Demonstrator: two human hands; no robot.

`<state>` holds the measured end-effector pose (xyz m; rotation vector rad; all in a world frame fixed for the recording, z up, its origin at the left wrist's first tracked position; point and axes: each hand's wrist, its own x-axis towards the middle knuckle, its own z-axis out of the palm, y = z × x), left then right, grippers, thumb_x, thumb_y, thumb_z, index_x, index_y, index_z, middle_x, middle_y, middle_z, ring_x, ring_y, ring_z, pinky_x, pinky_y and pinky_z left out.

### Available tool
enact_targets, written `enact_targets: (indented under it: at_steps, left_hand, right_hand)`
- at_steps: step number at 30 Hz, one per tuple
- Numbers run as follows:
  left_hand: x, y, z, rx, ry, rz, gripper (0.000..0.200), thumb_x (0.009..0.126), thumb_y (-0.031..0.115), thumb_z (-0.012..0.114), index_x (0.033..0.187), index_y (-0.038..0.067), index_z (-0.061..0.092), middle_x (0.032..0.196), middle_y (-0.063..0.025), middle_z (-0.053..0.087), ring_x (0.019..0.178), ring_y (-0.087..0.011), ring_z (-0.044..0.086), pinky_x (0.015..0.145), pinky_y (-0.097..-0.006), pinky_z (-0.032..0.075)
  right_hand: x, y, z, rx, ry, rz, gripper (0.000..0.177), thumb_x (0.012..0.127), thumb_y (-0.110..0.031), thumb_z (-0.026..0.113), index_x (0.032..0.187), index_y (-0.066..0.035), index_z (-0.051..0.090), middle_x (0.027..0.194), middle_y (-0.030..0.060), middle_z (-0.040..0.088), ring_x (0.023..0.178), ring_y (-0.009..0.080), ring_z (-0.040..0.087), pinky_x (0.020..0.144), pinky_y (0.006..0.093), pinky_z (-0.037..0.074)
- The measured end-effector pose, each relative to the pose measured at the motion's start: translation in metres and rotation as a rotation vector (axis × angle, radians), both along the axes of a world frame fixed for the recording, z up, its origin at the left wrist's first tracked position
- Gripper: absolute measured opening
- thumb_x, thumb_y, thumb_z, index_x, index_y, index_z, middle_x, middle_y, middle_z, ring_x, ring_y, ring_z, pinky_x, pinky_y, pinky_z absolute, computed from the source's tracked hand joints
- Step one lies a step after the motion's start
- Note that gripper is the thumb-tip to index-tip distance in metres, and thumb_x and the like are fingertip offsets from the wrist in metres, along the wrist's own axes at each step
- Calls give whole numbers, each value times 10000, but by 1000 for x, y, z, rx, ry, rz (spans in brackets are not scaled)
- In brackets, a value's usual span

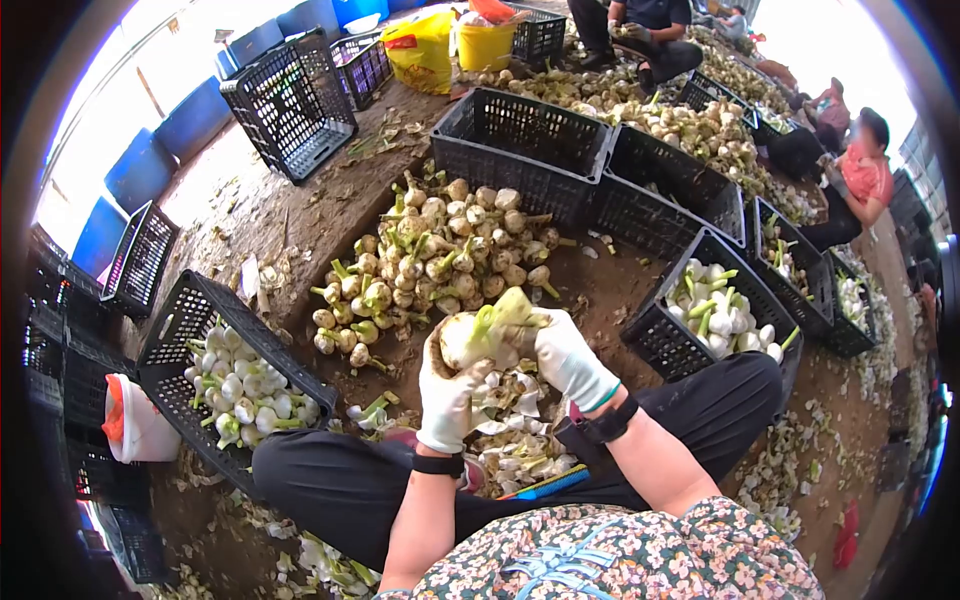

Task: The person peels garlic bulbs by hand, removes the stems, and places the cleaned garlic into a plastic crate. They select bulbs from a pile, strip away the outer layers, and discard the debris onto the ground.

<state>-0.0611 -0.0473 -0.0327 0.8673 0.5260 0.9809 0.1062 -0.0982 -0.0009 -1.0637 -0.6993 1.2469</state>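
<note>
A garlic bulb (468, 342) with a pale green stem is held up between my gloved hands, above my lap. My left hand (447, 392) is closed round the bulb's lower left side. At its right, my right hand (573, 358) has its fingers closed at the stem and outer skin; exactly what they pinch is partly hidden. Beneath them lies a heap of peeled garlic skins (515, 440). A pile of unpeeled, soil-stained garlic bulbs (440, 250) rests on the ground just beyond.
Black crates of cleaned white garlic stand at my left (165, 345) and right (650, 335). More black crates (520, 185) line the far side of the pile. A white bucket (140, 425) is at far left. Other people (650, 25) sit among garlic heaps further off.
</note>
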Motion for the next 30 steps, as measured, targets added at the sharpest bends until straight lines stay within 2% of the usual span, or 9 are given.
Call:
enact_targets:
  at_steps: [2, 7, 12, 15, 16, 18, 20, 24, 30]
  left_hand:
    - [-4, 3, 5, -99, -63, -31, 789, 732, -22, 798, 1416, 34, 408, 1340, -114, 540, 1169, -211, 583, 994, -338, 498]
    - [-1, -8, 6, -126, -161, -7, 889, 674, 5, 843, 1430, 49, 378, 1349, -105, 541, 1202, -228, 568, 1030, -347, 482]
    - [-20, -2, 14, -222, -253, -79, 888, 660, 3, 851, 1414, 54, 384, 1307, -88, 552, 1175, -239, 580, 963, -398, 545]
    - [-22, 0, 22, -102, -227, -55, 899, 655, -16, 845, 1418, 58, 374, 1285, -91, 555, 1167, -236, 584, 977, -395, 537]
    - [-21, 0, 18, -111, -227, -54, 899, 655, -16, 845, 1418, 58, 374, 1285, -91, 555, 1167, -236, 584, 977, -395, 537]
    - [-19, 2, 8, -22, -97, -62, 901, 655, -20, 843, 1417, 54, 368, 1275, -97, 554, 1151, -226, 588, 975, -378, 531]
    - [-18, 4, 8, 54, 45, -48, 891, 654, -2, 854, 1404, 43, 375, 1273, -108, 553, 1140, -210, 588, 975, -350, 519]
    - [-18, 3, 13, 192, 194, -38, 829, 658, -29, 825, 1370, 33, 406, 1249, -100, 552, 1132, -191, 579, 971, -329, 506]
    - [-21, 0, 14, 228, 238, -56, 793, 648, -69, 778, 1354, 29, 430, 1253, -92, 551, 1120, -180, 582, 968, -313, 498]
  right_hand:
    - [0, 4, -9, -59, 399, -130, 162, 915, -71, 662, 1034, 36, 684, 948, 51, 711, 867, 129, 656, 763, 268, 524]
    - [-3, -2, -21, -77, 88, -83, 158, 934, -105, 642, 1029, 13, 686, 944, 65, 703, 858, 161, 671, 780, 324, 555]
    - [45, 11, -66, -113, 408, -363, 168, 920, -107, 609, 1032, -5, 680, 914, 67, 696, 837, 168, 670, 712, 332, 546]
    - [53, 2, -33, -592, -1309, 43, 356, 895, -203, 661, 1176, 13, 627, 1057, 195, 687, 992, 305, 668, 864, 390, 530]
    - [45, -1, -54, -273, -1498, -225, 452, 869, -246, 695, 1244, -7, 612, 1060, 225, 676, 1034, 363, 644, 900, 410, 507]
    - [19, 5, 12, -127, -1061, -19, 466, 850, -251, 709, 1255, -35, 628, 1097, 203, 672, 1041, 348, 646, 916, 392, 506]
    - [1, 5, 50, 53, -1046, 154, 363, 838, -242, 713, 1146, -51, 690, 1058, 172, 679, 991, 336, 656, 894, 404, 513]
    - [-11, 16, 59, 167, -1515, 210, 197, 774, -175, 667, 905, -35, 710, 865, 152, 675, 857, 338, 666, 771, 408, 535]
    - [-20, 21, 72, 139, -1777, 451, 192, 732, -194, 665, 864, -55, 657, 889, 157, 642, 834, 337, 651, 727, 422, 518]
